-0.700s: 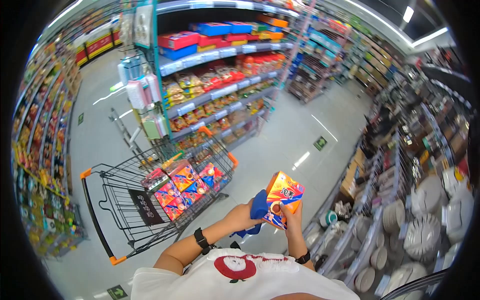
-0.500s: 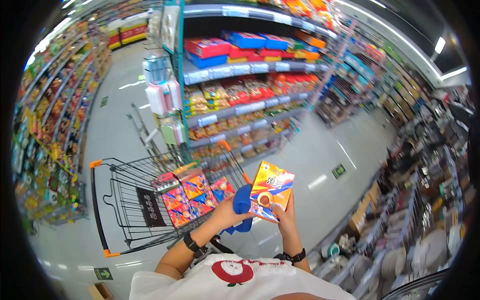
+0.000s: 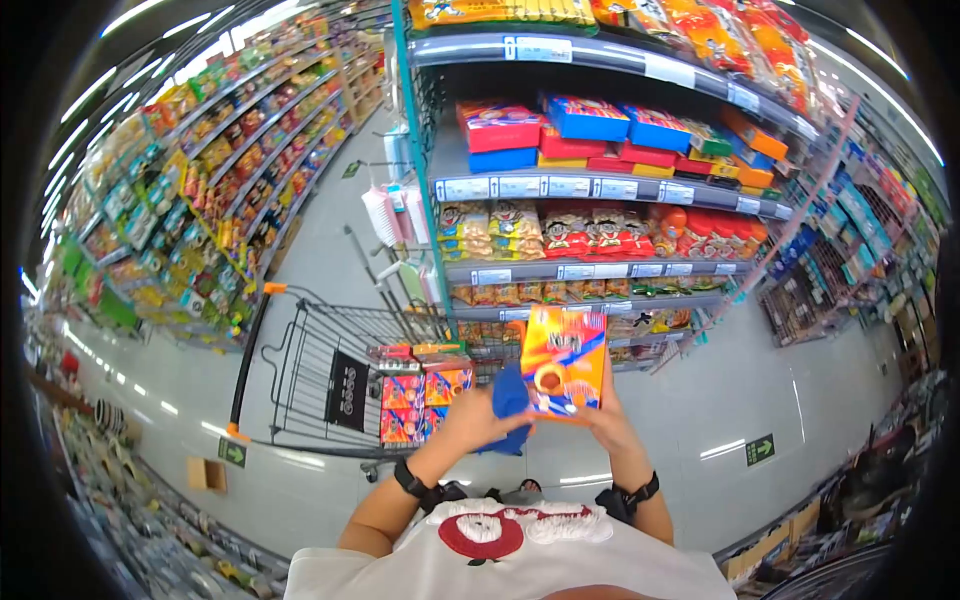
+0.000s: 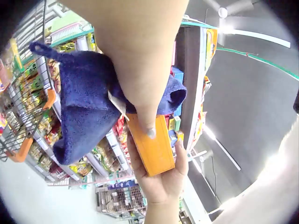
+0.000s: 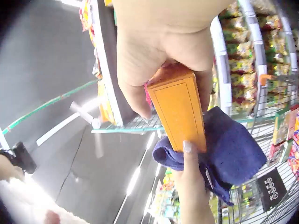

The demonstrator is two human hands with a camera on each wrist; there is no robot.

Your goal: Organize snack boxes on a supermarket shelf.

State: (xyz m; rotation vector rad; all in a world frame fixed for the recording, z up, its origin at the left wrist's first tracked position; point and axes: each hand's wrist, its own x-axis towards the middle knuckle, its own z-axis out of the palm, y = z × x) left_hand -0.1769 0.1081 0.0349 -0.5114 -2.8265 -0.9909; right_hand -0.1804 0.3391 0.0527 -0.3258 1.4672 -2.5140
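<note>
We see a tall shelving unit point(image 3: 570, 188) stacked with snack packs and colourful cartons, standing ahead across the grey floor point(image 3: 720, 400). Below it, to the left, we find a wire shopping cart point(image 3: 349, 390) with orange corner pieces, and nearest us a white shirt point(image 3: 580, 570) with a red emblem. Inside the cart sits a block of bright packages point(image 3: 405, 392). Next in size we have the orange box point(image 3: 562, 355), held in mid-air to the right of the cart, its printed face up. A dark blue cloth point(image 4: 88, 102) bunches against the box's left edge, a small loop at one corner. The right hand point(image 3: 610, 425) grips the box from the right; the left hand point(image 3: 475, 415) holds the cloth, its thumb pressed on the box's plain orange side. Smallest, we note a black band point(image 3: 410, 480) on the left wrist and a white tag point(image 4: 118, 103) on the cloth.
</note>
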